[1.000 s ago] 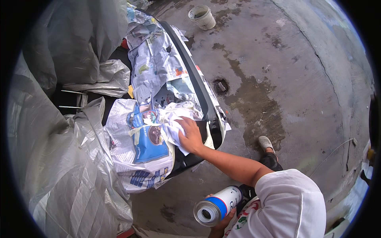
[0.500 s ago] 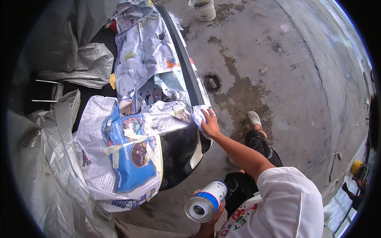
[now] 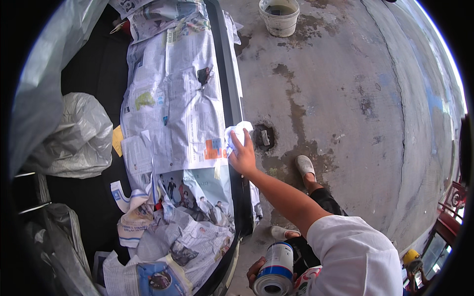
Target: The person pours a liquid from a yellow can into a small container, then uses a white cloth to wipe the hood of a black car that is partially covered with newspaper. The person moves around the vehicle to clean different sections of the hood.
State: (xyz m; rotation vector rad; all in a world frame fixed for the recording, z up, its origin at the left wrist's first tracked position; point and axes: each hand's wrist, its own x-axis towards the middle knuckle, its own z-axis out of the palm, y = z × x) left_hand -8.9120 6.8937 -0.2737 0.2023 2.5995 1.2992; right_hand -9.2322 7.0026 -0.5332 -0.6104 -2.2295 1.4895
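My right hand (image 3: pixel 243 159) stretches out to the left, its fingers closed over a crumpled white cloth (image 3: pixel 239 132). The cloth is pressed against a long dark strip (image 3: pixel 228 93) that edges a surface covered with newspaper (image 3: pixel 182 118). Low in the view, my left hand (image 3: pixel 255 271) grips a metal can (image 3: pixel 280 256) with a white and blue label. The can is tilted, its round end towards me; part of this hand is hidden behind it. Below my right hand, the strip meets a glossy black curved edge (image 3: pixel 224 266).
Silvery plastic sheeting (image 3: pixel 81 133) hangs at the left over a dark interior. A white bucket (image 3: pixel 280 22) with liquid stands on the stained concrete floor (image 3: pixel 345 108). A small pit (image 3: pixel 265 137) opens beside the strip. A person (image 3: pixel 414 271) with something yellow is at the far right.
My right hand has moved with the cloth away from the black corner, farther along the dark strip. The can stays in my left hand, now lower in the picture. The whole view has shifted.
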